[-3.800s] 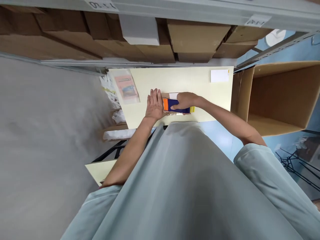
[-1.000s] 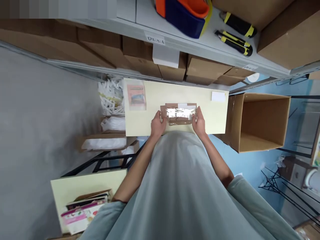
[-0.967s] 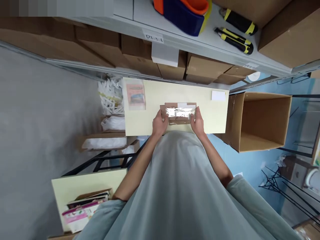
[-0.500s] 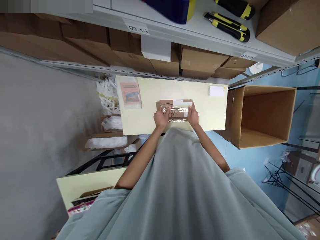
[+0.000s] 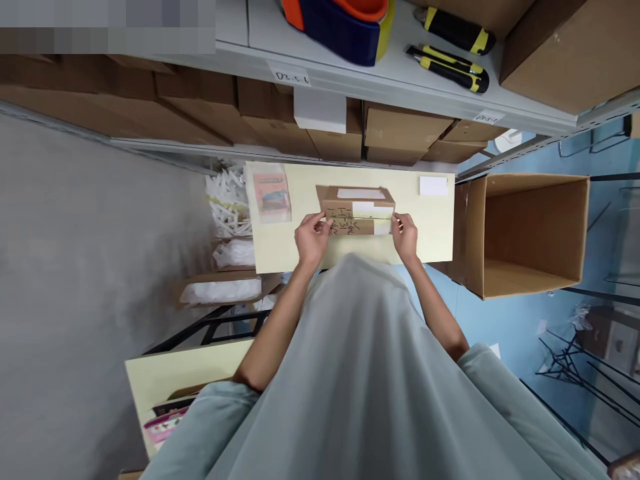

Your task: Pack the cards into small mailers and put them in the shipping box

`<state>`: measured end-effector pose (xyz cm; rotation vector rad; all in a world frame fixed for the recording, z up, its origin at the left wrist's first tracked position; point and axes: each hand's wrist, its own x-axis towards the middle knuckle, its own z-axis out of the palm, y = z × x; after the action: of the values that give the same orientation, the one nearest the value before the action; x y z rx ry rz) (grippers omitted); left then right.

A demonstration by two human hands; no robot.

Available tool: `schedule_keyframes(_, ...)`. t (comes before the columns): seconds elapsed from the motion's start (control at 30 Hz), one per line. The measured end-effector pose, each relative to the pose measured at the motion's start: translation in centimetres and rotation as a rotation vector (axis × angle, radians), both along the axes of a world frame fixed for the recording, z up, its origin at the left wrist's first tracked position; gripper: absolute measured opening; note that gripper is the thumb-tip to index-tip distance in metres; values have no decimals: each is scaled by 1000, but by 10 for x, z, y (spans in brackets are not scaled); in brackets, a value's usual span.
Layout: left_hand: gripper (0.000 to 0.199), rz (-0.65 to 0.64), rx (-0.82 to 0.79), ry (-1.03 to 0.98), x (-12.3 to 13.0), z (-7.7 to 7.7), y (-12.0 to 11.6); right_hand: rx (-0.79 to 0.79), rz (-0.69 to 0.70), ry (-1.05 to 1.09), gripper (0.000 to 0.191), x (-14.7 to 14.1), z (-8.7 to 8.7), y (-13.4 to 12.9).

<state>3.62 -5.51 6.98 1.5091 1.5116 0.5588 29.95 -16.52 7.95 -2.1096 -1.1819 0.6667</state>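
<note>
A small brown cardboard box [image 5: 363,227] sits on the pale yellow tabletop [image 5: 430,233] in front of me. Black handwriting and white labels show on its flaps, which lie nearly together with a thin line between them. At the box's left end, my left hand [image 5: 312,240] has curled fingers, thumb and fingertips gripping the near-left edge. My right hand [image 5: 405,235] pinches the right end in the same way. The inside of the box is hidden.
A large open carton [image 5: 533,233] stands right of the table. Yellow-black utility knives [image 5: 450,69] and a blue-orange tape dispenser [image 5: 345,30] lie on the shelf above. A plastic-covered picture sheet [image 5: 273,195] and a white paper [image 5: 433,185] lie on the tabletop.
Shiny clear plastic seen between my hands is now out of sight, and the written-on flaps have come over the top. My hands have moved farther apart, to the box's ends.
</note>
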Motion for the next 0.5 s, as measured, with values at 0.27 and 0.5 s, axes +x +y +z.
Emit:
schedule_keyframes(0.27,37,-128,-110,62,-22,-17,-7,-147,45,132,32,-7,-13,-24)
schedule_keyframes(0.5,33,-133,-208,180,-35,-52,-3,-313,-30,195,32,-1,-43,-21)
